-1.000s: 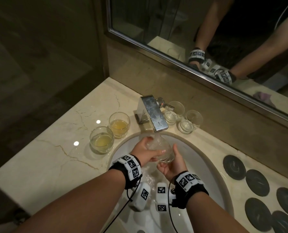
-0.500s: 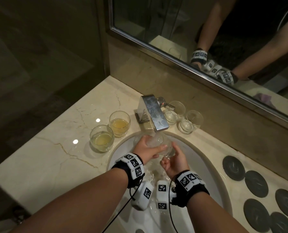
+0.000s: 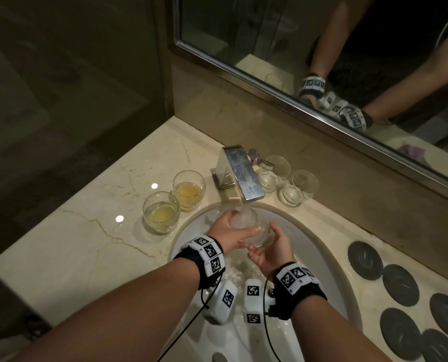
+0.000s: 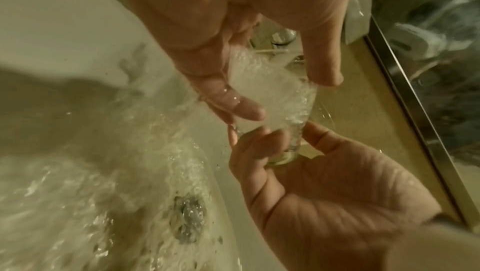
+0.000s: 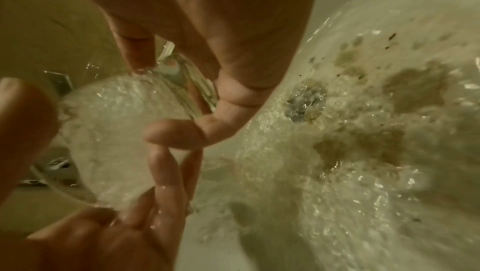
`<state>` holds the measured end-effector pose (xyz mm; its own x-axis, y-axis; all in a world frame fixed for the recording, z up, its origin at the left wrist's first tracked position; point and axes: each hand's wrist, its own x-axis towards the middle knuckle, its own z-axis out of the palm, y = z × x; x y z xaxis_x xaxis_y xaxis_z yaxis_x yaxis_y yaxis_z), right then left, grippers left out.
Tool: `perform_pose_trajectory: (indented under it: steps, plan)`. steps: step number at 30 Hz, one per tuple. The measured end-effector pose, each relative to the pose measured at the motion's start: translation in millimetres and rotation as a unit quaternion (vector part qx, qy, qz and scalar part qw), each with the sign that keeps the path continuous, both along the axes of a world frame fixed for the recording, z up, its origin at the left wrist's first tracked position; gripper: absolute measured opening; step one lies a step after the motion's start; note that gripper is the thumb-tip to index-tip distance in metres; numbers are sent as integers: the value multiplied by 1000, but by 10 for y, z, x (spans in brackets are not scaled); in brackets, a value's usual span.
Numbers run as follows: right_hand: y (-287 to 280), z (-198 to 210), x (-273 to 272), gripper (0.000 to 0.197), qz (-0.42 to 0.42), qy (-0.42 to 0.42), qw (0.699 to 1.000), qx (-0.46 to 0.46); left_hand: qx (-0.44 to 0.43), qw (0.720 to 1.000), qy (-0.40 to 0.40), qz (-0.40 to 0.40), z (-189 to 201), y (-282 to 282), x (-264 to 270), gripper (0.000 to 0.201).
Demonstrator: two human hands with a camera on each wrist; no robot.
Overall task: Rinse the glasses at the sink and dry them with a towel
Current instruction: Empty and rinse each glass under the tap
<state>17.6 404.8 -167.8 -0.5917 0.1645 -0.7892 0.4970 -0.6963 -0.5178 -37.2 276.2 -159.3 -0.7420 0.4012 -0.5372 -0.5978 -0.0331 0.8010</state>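
A clear glass [image 3: 247, 226] is tilted under the running chrome faucet [image 3: 239, 176], and foaming water fills it [image 4: 275, 94]. My left hand [image 3: 230, 229] grips its upper wall, thumb on one side and fingers on the other [image 4: 233, 103]. My right hand [image 3: 267, 246] holds its thick base from below with curled fingers [image 5: 179, 129]. Two glasses with yellow liquid [image 3: 161, 212] [image 3: 189, 189] stand left of the faucet. Two clear glasses [image 3: 272, 172] [image 3: 297, 188] stand to its right. No towel shows on the counter.
The white sink [image 3: 329, 259] holds churning water around the drain [image 4: 188, 219]. Several black round coasters [image 3: 400, 284] lie on the marble counter at right. A framed mirror [image 3: 296, 100] runs along the back wall. The counter's left edge drops to a dark floor.
The glass has risen a little closer to the spout, with both hands still gripping it. Water keeps running.
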Motion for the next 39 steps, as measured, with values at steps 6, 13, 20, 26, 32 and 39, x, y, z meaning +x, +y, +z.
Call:
perform_pose_trajectory:
  steps: [6, 13, 20, 26, 32, 39]
  plan:
    - [-34, 133, -2, 34, -10, -2, 978, 208, -63, 998, 8, -2, 22, -14, 24, 82]
    - [138, 429, 175, 53, 164, -15, 791, 589, -172, 983, -51, -26, -1, -98, 81, 54]
    - [186, 823, 328, 63, 281, 26, 670, 687, -157, 985, -65, -37, 87, -88, 173, 43]
    - [162, 1269, 366, 61, 299, 95, 595, 740, -151, 985, -75, -48, 184, -66, 283, 50]
    - [97, 1643, 393, 59, 294, 147, 556, 763, -141, 986, -66, -61, 333, -62, 345, 47]
    - [98, 1411, 506, 43, 160, 110, 788, 584, -121, 986, -23, -110, 455, -209, 426, 39]
